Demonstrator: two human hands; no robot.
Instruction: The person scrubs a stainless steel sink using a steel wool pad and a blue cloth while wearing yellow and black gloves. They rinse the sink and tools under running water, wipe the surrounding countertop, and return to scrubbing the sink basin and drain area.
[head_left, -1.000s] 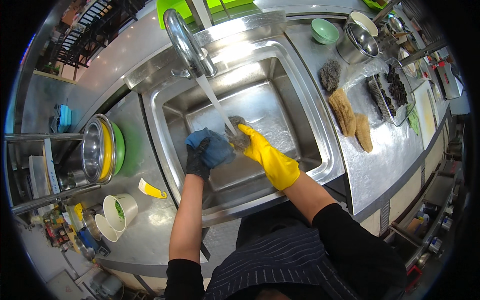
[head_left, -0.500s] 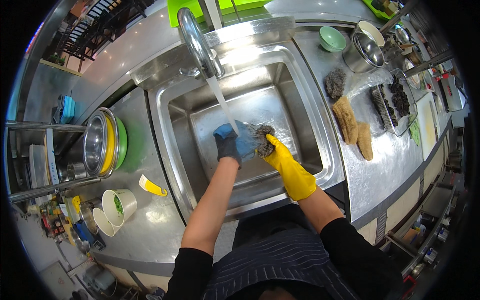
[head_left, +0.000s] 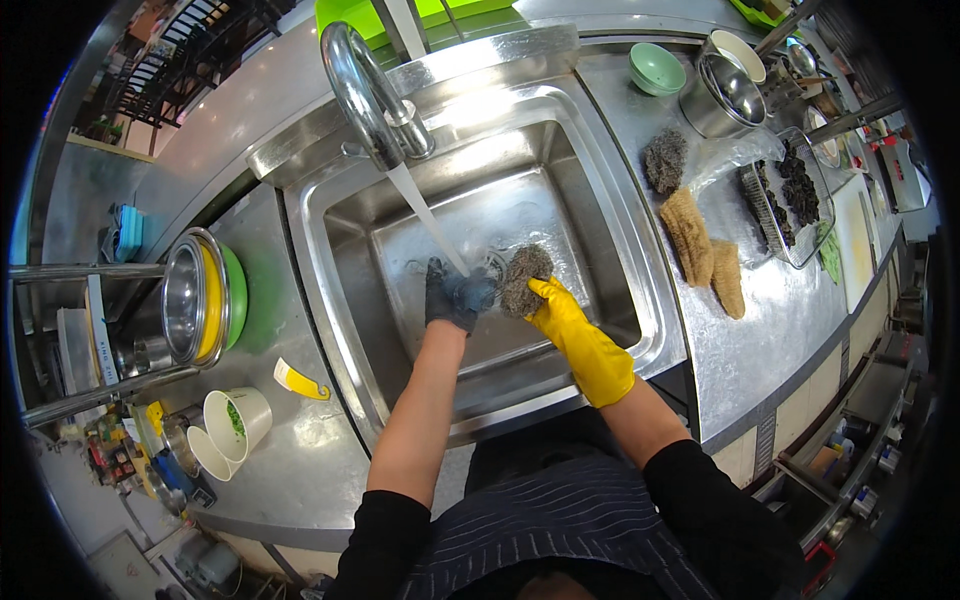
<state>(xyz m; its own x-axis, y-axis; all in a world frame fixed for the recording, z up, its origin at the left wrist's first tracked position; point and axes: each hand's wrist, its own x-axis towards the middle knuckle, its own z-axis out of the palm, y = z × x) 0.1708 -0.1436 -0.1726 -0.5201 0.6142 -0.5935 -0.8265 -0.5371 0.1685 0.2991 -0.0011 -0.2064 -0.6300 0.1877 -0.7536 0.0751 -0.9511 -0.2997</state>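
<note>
Water runs from the chrome faucet onto my left hand, which wears a dark glove over the stainless steel sink. Its fingers are curled around a wet, bluish bunched patch; the water blurs whether this is a cloth or part of the glove. In a long yellow rubber glove, my right hand grips a grey steel wool scrubber by its near right edge. The scrubber is held just right of my left hand, over the basin.
On the right counter lie another grey scrubber, two tan scouring pads, a glass dish of dark food, a green bowl and a metal pot. Stacked bowls, white tubs and a yellow-handled tool are at left.
The broad blue patch at my left hand has become smaller and bunched. My right hand has tilted the scrubber, so more of it shows. The view has shifted slightly.
</note>
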